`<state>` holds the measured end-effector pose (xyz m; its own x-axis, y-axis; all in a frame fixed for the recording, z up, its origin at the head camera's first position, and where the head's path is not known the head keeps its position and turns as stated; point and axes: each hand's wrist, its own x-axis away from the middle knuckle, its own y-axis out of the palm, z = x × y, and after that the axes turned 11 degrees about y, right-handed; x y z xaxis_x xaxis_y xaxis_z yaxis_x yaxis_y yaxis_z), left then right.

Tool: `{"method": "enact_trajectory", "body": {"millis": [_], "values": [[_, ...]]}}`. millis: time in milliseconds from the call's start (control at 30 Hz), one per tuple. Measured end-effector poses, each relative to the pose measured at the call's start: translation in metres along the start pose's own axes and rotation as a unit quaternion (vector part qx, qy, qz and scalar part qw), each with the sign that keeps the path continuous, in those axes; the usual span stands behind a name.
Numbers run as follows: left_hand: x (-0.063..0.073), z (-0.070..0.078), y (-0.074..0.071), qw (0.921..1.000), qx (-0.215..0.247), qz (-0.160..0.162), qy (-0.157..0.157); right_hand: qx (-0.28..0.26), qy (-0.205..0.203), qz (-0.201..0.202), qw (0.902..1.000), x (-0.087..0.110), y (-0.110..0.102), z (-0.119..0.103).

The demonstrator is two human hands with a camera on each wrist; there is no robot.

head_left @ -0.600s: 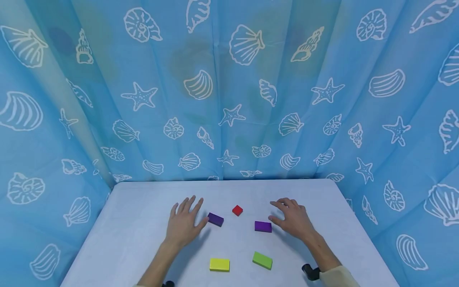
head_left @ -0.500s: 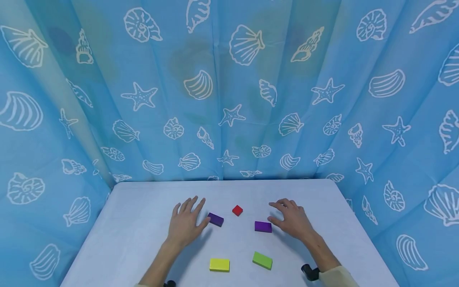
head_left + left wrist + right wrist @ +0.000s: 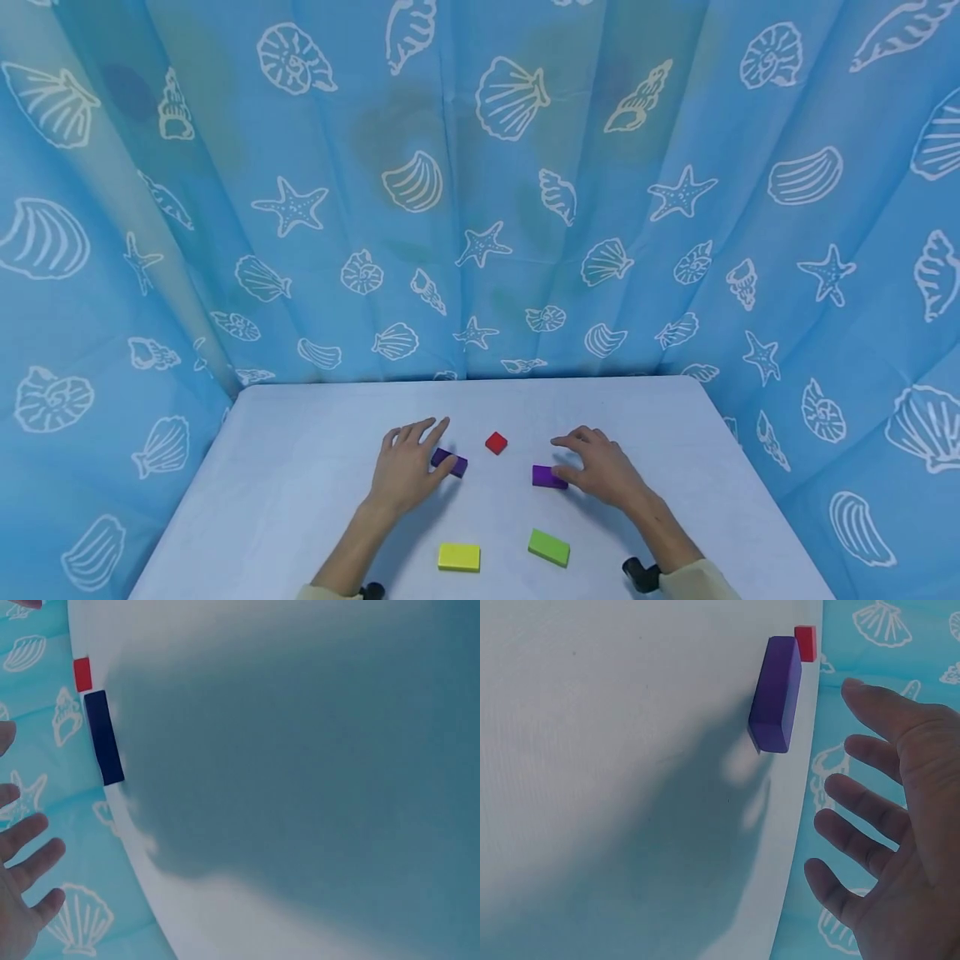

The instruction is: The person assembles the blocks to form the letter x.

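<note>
Spread fingers mark my left hand (image 3: 406,473), held over the table beside a dark purple block (image 3: 459,466); its thumb overlaps that block in the head view. In the left wrist view the dark block (image 3: 103,738) lies apart from the fingers. My right hand (image 3: 604,470) hovers near another purple block (image 3: 543,476), thumb crossing its right end in the head view. The right wrist view has this purple block (image 3: 776,694) apart from the loosely bent fingers. Between and beyond both blocks lies a small red block (image 3: 496,443). Neither hand holds anything.
Nearer the front lie a yellow block (image 3: 459,557) and a green block (image 3: 549,547) on the white table (image 3: 300,442). A blue curtain (image 3: 465,208) with white shell prints surrounds the table's back and sides.
Both hands have moved inward, the left to the right and the right to the left, so each thumb now overlaps a purple block in the head view. The blocks have stayed put.
</note>
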<state>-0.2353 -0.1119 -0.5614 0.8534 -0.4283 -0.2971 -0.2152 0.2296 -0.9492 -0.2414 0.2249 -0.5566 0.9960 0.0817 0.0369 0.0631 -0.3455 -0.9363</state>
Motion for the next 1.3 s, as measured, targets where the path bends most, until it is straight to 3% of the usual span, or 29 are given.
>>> {"method": "enact_trajectory", "body": {"millis": [300,900,1300], "values": [[-0.007,0.010,0.003,0.9990,0.042,-0.014,0.004,-0.029,0.006,-0.025,0.9992,0.002,0.005,-0.007],[-0.027,0.026,0.020,0.9983,0.034,-0.037,0.029,-0.027,-0.004,-0.047,0.9985,-0.002,0.022,-0.010],[-0.044,0.036,0.032,0.9971,0.035,-0.063,0.025,-0.024,0.000,-0.061,0.9978,-0.004,0.024,-0.013]]}}
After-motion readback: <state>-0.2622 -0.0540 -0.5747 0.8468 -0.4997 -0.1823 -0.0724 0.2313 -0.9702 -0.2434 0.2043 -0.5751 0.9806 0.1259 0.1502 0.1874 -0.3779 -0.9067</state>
